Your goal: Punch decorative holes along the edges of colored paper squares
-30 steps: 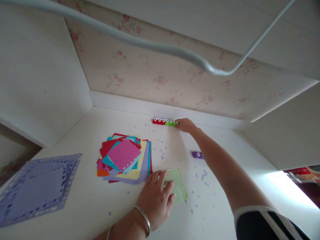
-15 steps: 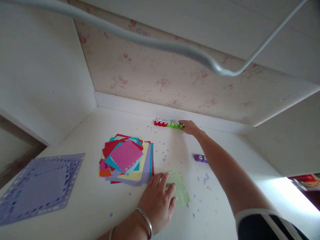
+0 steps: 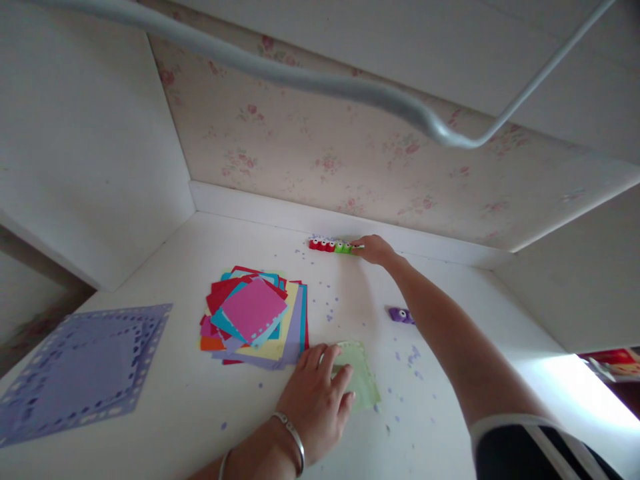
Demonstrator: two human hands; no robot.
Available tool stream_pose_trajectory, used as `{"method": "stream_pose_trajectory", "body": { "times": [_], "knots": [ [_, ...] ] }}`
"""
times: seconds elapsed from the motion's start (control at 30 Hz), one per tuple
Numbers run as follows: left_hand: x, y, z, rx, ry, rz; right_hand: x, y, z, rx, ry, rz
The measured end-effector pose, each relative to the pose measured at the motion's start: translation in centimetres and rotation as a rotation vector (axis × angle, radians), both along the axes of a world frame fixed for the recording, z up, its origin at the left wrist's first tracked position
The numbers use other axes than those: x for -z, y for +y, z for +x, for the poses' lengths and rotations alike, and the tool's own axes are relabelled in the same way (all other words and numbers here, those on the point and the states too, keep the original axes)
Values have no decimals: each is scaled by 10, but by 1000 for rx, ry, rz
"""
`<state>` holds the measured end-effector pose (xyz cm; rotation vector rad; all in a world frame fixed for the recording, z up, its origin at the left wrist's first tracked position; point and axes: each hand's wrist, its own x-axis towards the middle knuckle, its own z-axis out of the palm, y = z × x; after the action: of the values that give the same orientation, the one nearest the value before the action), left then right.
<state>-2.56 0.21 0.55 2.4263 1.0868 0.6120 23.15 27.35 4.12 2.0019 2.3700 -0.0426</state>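
The person's right hand (image 3: 374, 250) reached to the far side of the desk (image 3: 225, 230), its fingers over the right end of a row of red and green pieces (image 3: 330, 246) with eye-like dots. The fingertips were too small and overlapped to tell whether they were pinching a piece or only touching it. The row lay near the back edge, purple specks just behind it.

The left hand (image 3: 315, 403), fingers loosely spread, rested nearer, over the left part of a pale green sheet (image 3: 363, 380), hiding that part. A silver bracelet (image 3: 291, 433) circled its wrist; the forearm was cut off below.

Just left, a fanned stack of coloured paper (image 3: 254, 310) showed pink on top, its lower sheets mostly covered. Farther left lay overlapping purple sheets (image 3: 93, 370) with hole-punched borders, running to the picture's edge. A purple piece (image 3: 400, 315) was partly hidden by the right forearm.

The white desk, dotted with purple specks, met floral wallpaper (image 3: 300, 147) above a white strip, between pale side panels. A pale bent tube (image 3: 320, 80) crossed the top, its ends out of view. Red items (image 3: 613, 360) at the right edge were cut off and unidentifiable.
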Motion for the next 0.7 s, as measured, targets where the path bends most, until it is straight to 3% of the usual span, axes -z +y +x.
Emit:
{"method": "stream_pose_trajectory", "body": {
  "times": [0.5, 0.7],
  "knots": [
    [1, 1, 0, 3, 4, 3, 15, -5, 2, -4, 196, 65],
    [0, 0, 0, 1, 18, -7, 11, -10, 28, 92, 152, 103]
  ]
}}
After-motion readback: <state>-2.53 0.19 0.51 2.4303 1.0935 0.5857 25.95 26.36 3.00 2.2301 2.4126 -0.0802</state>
